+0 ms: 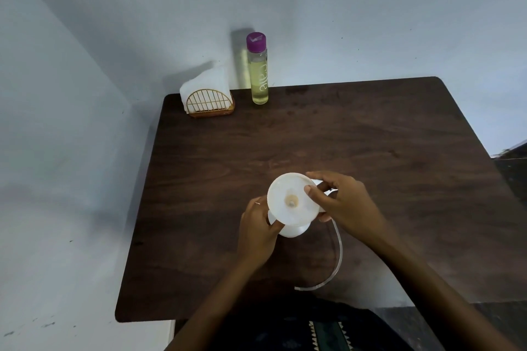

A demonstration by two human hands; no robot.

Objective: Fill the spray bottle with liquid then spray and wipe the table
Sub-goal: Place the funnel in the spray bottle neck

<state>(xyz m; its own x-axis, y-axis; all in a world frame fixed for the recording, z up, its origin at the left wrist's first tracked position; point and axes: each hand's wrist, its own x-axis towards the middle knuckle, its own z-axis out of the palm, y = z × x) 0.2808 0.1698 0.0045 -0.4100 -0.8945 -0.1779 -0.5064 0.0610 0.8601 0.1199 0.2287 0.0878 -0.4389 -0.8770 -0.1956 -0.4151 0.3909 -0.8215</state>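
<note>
Over the middle of the dark wooden table, both hands hold a white spray bottle. A round white funnel-like disc with a small centre hole faces the camera on top of it. My left hand grips the bottle's lower body from the left. My right hand holds the white spray head, thumb resting on the disc's rim. The head's clear dip tube curves down to the table's near edge. A tall clear bottle of yellow liquid with a purple cap stands at the back.
A gold wire napkin holder with white napkins stands at the table's back left corner, next to the yellow bottle. Pale walls border the table at the back and the left. Dark patterned clothing shows at the near edge.
</note>
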